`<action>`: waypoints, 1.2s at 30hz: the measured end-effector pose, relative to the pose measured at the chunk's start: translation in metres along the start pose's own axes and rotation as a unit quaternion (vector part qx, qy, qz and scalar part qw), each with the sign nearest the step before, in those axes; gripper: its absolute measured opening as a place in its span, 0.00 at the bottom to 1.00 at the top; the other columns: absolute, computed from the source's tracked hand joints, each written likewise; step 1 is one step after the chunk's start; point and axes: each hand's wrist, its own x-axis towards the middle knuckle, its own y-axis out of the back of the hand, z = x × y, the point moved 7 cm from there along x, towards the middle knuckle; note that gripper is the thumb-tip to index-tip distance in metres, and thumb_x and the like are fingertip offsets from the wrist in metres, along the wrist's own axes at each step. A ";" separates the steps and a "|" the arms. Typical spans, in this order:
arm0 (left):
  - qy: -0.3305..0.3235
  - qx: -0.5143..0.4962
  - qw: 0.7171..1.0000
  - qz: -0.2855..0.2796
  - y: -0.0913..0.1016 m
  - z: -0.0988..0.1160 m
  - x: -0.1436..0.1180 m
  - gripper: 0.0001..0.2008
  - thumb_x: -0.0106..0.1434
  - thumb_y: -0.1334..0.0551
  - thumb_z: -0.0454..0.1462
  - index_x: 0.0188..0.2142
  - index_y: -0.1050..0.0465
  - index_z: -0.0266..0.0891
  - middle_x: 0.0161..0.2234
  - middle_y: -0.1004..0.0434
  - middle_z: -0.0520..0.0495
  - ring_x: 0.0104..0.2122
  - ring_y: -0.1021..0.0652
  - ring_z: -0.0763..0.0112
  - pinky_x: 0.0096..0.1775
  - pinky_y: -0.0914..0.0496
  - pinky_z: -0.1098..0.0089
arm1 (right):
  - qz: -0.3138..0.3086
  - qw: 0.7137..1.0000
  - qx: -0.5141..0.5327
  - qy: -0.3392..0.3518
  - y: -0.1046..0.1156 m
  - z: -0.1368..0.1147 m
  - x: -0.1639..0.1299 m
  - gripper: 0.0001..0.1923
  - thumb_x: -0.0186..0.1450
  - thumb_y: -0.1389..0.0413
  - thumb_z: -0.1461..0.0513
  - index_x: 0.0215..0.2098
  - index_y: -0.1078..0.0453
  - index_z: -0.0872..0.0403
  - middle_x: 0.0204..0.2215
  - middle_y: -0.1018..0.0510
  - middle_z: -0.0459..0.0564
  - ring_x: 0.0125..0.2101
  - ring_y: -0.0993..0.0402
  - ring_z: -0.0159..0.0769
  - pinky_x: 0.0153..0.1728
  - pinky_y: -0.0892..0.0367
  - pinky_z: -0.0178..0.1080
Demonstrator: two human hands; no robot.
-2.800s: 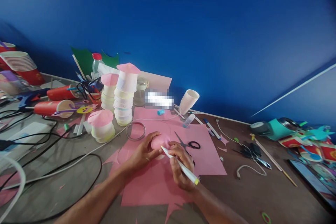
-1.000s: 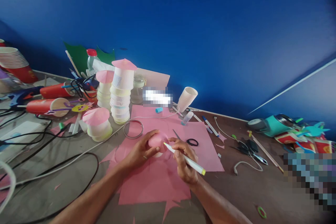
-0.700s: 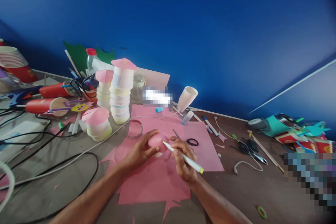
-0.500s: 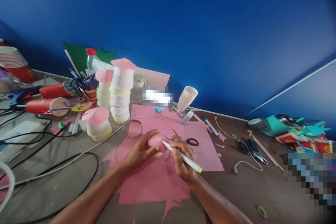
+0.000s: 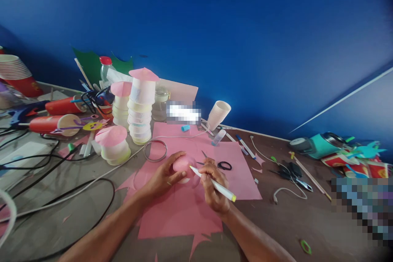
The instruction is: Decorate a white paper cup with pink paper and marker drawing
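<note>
- Pink-topped cup [image 5: 184, 165] sits between your two hands on the pink paper sheet [image 5: 181, 213]; your left hand [image 5: 162, 176] closes around its near-left side and keeps it upside down on the sheet.
- Your right hand [image 5: 215, 188] pinches the white marker [image 5: 213, 183] in a writing grip, its tip touching the cup's right edge, the yellow-capped end pointing back toward your wrist.
- Progress, as a judgement: the pink covering is already on the cup, and marking at its edge is under way. You cannot tell how much of the line is drawn, because your fingers hide it.
- The cup looks small and rounded, pale pink on top with a whitish rim showing below.
- Just beyond your right hand lie the scissors [image 5: 222, 165]; past your left hand rests a wire ring [image 5: 155, 150], and further out stands a stack of pink-capped cups [image 5: 141, 106].
</note>
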 end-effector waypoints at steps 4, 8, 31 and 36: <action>-0.007 0.005 1.000 -0.006 0.000 0.000 0.001 0.34 0.60 0.35 0.51 0.61 0.36 0.38 0.63 0.34 0.36 0.60 0.30 0.52 0.56 0.31 0.62 | 0.002 1.000 -0.006 -0.004 0.001 0.001 0.000 0.08 0.67 0.52 0.66 0.36 0.32 0.50 0.26 0.28 0.43 0.28 0.33 0.34 0.44 0.35 0.46; -0.007 0.006 1.000 -0.006 0.000 -0.001 0.001 0.34 0.60 0.35 0.51 0.61 0.36 0.38 0.63 0.34 0.35 0.60 0.31 0.52 0.57 0.32 0.61 | -0.006 1.000 -0.001 -0.007 0.001 0.000 0.001 0.08 0.68 0.53 0.66 0.34 0.33 0.50 0.25 0.30 0.43 0.26 0.35 0.35 0.41 0.37 0.45; -0.011 0.007 1.000 0.001 0.000 -0.006 0.003 0.35 0.59 0.34 0.53 0.60 0.35 0.39 0.62 0.33 0.36 0.60 0.30 0.52 0.58 0.32 0.59 | -0.040 0.999 -0.007 0.007 -0.007 -0.010 0.003 0.08 0.68 0.52 0.67 0.36 0.34 0.49 0.25 0.30 0.43 0.27 0.33 0.34 0.36 0.35 0.43; -0.009 -0.005 1.000 0.003 0.001 -0.004 0.002 0.33 0.59 0.34 0.52 0.60 0.34 0.41 0.61 0.31 0.37 0.58 0.28 0.51 0.56 0.30 0.58 | -0.035 0.999 -0.005 0.002 -0.005 -0.004 0.000 0.09 0.68 0.53 0.67 0.36 0.34 0.49 0.26 0.28 0.43 0.28 0.32 0.34 0.42 0.37 0.46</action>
